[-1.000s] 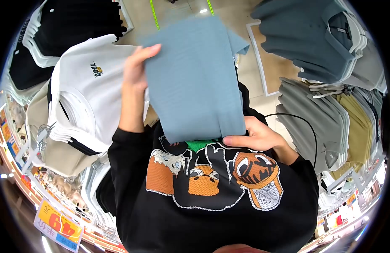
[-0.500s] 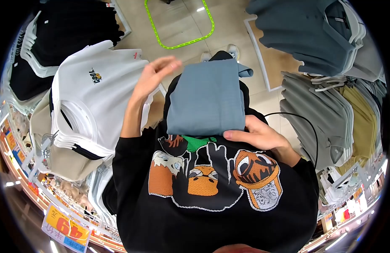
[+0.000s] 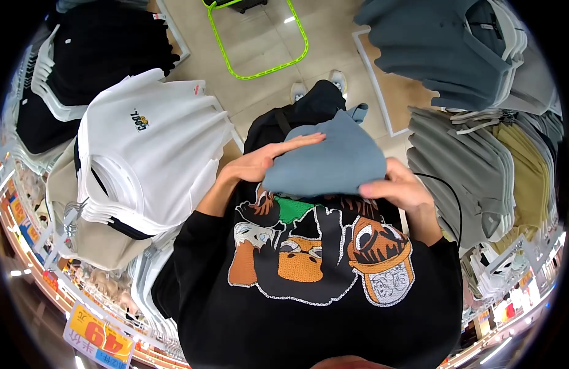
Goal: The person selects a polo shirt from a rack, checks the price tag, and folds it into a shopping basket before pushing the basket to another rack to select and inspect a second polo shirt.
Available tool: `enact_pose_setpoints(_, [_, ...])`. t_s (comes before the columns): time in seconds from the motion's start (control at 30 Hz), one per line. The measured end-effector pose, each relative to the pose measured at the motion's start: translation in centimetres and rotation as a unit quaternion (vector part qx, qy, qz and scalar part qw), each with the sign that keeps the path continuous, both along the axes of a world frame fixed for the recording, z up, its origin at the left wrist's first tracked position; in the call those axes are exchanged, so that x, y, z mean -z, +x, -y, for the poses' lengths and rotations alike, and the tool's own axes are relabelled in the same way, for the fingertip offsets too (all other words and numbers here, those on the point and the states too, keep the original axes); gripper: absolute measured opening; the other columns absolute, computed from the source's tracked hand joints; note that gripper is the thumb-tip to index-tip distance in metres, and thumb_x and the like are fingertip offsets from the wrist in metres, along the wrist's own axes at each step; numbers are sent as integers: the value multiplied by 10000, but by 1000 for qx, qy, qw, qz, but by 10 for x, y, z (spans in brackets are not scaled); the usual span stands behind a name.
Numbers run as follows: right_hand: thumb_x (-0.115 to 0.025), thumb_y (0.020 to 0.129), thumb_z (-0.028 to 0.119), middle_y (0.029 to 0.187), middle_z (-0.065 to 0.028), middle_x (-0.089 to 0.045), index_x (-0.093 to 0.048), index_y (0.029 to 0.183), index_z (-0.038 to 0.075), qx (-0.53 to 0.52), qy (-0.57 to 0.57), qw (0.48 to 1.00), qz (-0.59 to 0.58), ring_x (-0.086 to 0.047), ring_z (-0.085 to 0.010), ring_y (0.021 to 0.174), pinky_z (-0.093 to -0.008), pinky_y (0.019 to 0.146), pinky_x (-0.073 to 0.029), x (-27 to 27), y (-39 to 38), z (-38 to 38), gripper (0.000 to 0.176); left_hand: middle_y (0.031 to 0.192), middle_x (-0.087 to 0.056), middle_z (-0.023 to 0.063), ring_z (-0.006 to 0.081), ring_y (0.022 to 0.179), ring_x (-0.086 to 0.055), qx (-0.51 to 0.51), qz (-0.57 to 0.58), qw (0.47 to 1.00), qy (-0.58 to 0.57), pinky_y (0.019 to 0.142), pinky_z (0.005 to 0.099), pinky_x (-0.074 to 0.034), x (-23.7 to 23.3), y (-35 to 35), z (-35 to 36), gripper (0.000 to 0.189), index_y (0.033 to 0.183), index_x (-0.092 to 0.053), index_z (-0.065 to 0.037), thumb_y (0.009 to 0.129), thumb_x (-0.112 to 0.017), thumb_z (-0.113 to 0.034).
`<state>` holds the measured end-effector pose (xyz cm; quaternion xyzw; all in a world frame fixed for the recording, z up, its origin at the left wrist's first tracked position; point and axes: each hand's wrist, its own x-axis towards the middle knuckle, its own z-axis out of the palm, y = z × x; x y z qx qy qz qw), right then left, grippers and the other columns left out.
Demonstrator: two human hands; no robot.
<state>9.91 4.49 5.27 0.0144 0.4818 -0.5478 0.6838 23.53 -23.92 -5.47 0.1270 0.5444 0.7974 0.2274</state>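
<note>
A folded blue-grey garment [image 3: 330, 161] lies over my lap, in front of my black printed top. Its far edge is uneven, with a small flap sticking out beyond it. My left hand [image 3: 269, 157] rests flat across the left side of the cloth, fingers stretched out and pointing right. At the near right corner, my right hand [image 3: 402, 189] grips the garment, thumb on top and the other fingers partly hidden behind the fabric.
White T-shirts [image 3: 155, 135] hang close on my left, black shirts [image 3: 106, 55] beyond them. Dark grey-blue shirts [image 3: 426, 49] and grey shirts [image 3: 459, 166] hang on the right. A bright green frame [image 3: 260, 75] stands above the tiled floor. A price sign [image 3: 99, 335] is at lower left.
My left hand has come down from above onto the left side of the garment. The garment has shifted right and its far part looks folded lower. My right hand moved right with it.
</note>
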Motion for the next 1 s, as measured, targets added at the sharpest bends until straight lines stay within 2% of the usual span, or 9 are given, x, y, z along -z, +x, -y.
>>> enact_pose_setpoints(0.03, [-720, 900, 72, 1155, -83, -687, -664, 1207, -49, 100, -24, 994, 32, -622, -144, 1091, -303, 976, -475, 4, -2, 3, 335, 1620, -366, 189, 299, 1490, -357, -8, 86, 996, -5, 1213, 413, -281, -6, 4, -3, 762, 1494, -466, 19, 848, -678, -325])
enact_pose_setpoints(0.07, [-709, 904, 90, 1197, -98, -673, -651, 1211, -60, 139, -18, 989, 48, -618, -165, 1135, -324, 1007, -468, 10, -7, 2, 347, 1620, -366, 189, 299, 1490, -357, -9, 81, 997, -7, 1213, 413, -281, -3, 7, -4, 762, 1494, -466, 19, 848, -678, -325])
enact_pose_setpoints(0.13, [-692, 908, 99, 1167, -99, -680, -653, 1172, -59, 210, 6, 975, 71, -637, -177, 1109, -336, 990, -484, 11, -16, 18, 310, 1358, -603, 178, 269, 1262, -549, 3, 64, 992, -110, 1120, 362, -392, -7, 6, -5, 626, 1347, -566, 44, 773, -760, -115])
enact_pose_setpoints(0.33, [-635, 905, 103, 1153, -110, -661, -636, 1133, -38, 204, 5, 978, 48, -628, -205, 1075, -376, 982, -486, 22, -61, 34, 268, 1242, -663, 152, 246, 1144, -613, -171, 123, 955, -210, 1000, 385, -468, -23, -27, -50, 451, 1252, -617, 36, 930, -744, -254])
enact_pose_setpoints(0.4, [-630, 911, 134, 1156, -91, -654, -641, 1143, -8, 204, 1, 978, 35, -614, -207, 1074, -381, 975, -485, 19, -81, 47, 272, 1101, -703, 219, 388, 1031, -677, -231, 17, 929, -290, 925, 432, -514, -23, -37, -51, 349, 1190, -642, 12, 971, -665, -258])
enact_pose_setpoints(0.53, [-637, 926, 209, 1131, -68, -681, -649, 1134, 0, 221, -3, 973, 64, -641, -201, 1066, -377, 992, -475, 21, -125, 66, 295, 1072, -699, 243, 421, 1013, -673, -278, 21, 919, -278, 912, 439, -519, -36, -58, -42, 363, 1177, -643, 11, 959, -668, -278])
enact_pose_setpoints(0.7, [-617, 950, 252, 1187, -87, -685, -639, 1193, -11, 142, -87, 977, 133, -644, -203, 1077, -382, 989, -481, 28, -178, 78, 359, 1186, -663, 112, 189, 1097, -598, -305, 110, 931, -168, 990, 361, -476, -68, -82, -30, 471, 1303, -549, 54, 937, -711, -194])
enact_pose_setpoints(0.87, [-594, 965, 243, 1229, -88, -669, -616, 1250, -4, 72, -128, 977, 152, -617, -230, 1124, -376, 1031, -454, 36, -206, 76, 378, 1206, -637, 115, 198, 1115, -588, -394, 139, 903, -105, 991, 363, -477, -67, -97, -39, 486, 1323, -532, 55, 925, -701, -167])
enact_pose_setpoints(1.0, [-669, 962, 287, 1484, -179, -502, -430, 1457, -60, 44, -118, 991, -35, -447, -242, 1393, -387, 1164, -337, 47, -216, 83, 650, 1256, -617, 124, 197, 1142, -582, -453, 177, 871, -72, 1002, 353, -474, -63, -107, -45, 532, 1366, -492, 63, 927, -693, -161])
